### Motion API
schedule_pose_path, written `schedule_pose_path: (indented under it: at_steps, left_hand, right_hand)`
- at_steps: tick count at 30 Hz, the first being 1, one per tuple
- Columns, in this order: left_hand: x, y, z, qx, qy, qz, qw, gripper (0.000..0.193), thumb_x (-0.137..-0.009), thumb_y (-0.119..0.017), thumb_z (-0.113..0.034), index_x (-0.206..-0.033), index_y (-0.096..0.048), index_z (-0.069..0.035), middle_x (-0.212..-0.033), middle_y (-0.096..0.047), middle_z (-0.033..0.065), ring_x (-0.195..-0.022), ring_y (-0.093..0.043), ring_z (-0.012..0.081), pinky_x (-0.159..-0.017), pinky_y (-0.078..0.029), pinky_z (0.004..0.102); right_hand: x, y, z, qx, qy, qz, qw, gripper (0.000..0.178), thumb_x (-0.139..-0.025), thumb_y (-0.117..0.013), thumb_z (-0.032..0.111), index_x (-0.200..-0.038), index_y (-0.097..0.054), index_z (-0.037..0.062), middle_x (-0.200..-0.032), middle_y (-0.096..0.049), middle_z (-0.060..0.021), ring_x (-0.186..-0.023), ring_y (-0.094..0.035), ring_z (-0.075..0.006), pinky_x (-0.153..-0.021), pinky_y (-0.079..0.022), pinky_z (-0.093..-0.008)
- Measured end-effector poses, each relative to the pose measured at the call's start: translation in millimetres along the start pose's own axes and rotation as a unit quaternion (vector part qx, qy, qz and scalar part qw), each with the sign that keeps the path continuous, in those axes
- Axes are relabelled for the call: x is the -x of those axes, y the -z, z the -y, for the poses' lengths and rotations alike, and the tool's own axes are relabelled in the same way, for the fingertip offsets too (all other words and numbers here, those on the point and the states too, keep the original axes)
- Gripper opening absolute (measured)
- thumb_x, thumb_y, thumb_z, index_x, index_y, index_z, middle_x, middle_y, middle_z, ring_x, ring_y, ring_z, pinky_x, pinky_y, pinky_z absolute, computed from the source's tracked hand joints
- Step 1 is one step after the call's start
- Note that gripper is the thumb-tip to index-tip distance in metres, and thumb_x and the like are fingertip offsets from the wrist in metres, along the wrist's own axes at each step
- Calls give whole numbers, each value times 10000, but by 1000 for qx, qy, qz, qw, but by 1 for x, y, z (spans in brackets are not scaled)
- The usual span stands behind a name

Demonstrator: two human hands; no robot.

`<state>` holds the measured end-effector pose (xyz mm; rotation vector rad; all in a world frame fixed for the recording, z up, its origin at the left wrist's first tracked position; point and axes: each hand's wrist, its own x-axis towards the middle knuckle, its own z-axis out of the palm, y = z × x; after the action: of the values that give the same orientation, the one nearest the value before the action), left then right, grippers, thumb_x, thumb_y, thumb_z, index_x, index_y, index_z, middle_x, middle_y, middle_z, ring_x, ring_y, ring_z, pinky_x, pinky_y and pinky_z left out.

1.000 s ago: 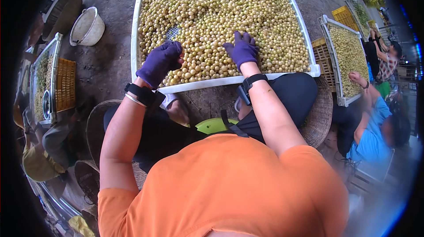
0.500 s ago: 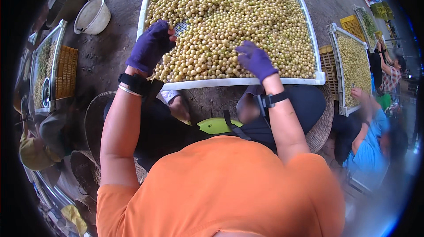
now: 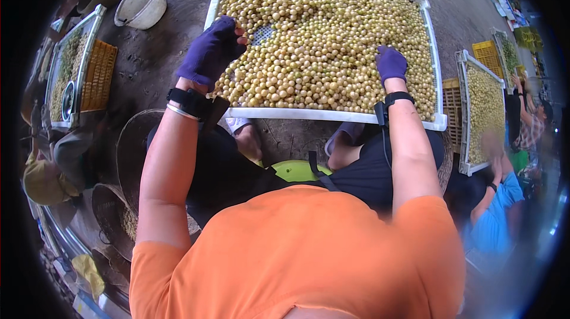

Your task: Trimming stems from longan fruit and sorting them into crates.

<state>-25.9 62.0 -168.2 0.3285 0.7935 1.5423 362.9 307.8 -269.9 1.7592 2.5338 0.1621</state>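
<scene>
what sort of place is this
Probably a produce-handling work area: a big white-rimmed tray full of small, round, yellowish-green fruits, a co-worker in blue beside another filled tray, and a white bucket on the floor.

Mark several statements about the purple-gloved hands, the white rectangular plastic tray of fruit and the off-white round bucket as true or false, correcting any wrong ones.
1. The purple-gloved left hand, fingers curled, is at the left part of the white rectangular plastic tray. True.
2. The purple-gloved right hand is outside the tray. False: it is over the small round yellow-green fruits on the tray's right side.
3. A perforated patch of tray floor shows among the fruits. True.
4. The off-white round bucket stands right of the tray. False: it stands to its left.
5. A black band circles the left wrist. True.
</scene>
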Motion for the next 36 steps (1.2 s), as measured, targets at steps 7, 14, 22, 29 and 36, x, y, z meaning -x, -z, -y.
schedule_pose_path:
  at_steps: [7,14,22,29,36]
  left_hand:
    - [5,-11,-1,-43,-16,-28,999,184,-898,-621,-192,-986,-540,-52,-870,-572,49,-778,-578,159,-738,-510,284]
    - [2,-13,0,-46,-12,-54,997,184,-895,-624,-195,-981,-544,-53,-871,-574,53,-765,-579,164,-715,-514,279]
    - [2,-16,2,-55,-23,-33,998,176,-897,-626,-196,-962,-537,-58,-859,-567,51,-761,-582,168,-713,-515,278]
    - [5,-12,4,-65,-22,-45,997,174,-900,-620,-196,-968,-536,-60,-860,-567,50,-741,-585,162,-706,-524,280]
    - [3,-15,5,-51,-23,-47,997,162,-901,-615,-190,-961,-540,-59,-857,-563,46,-730,-581,152,-701,-525,280]
  right_hand:
    - [1,-13,3,153,45,-53,986,360,-863,-538,271,-1222,-569,256,-1062,-670,-82,-1015,-618,-295,-830,-429,-582]
    - [-2,-7,4,61,-23,-23,998,428,-842,-577,304,-1266,-554,247,-1092,-667,-107,-996,-634,-295,-854,-458,-534]
    - [44,28,98,-275,278,-53,919,181,-783,-643,145,-951,-704,117,-933,-655,-140,-882,-637,-303,-797,-512,-380]
    - [69,43,128,-131,247,77,957,250,-751,-686,200,-987,-687,119,-994,-625,-151,-912,-620,-332,-810,-501,-419]
    - [53,47,120,-165,231,113,952,328,-754,-678,208,-1072,-679,125,-1036,-646,-168,-922,-632,-332,-804,-501,-416]
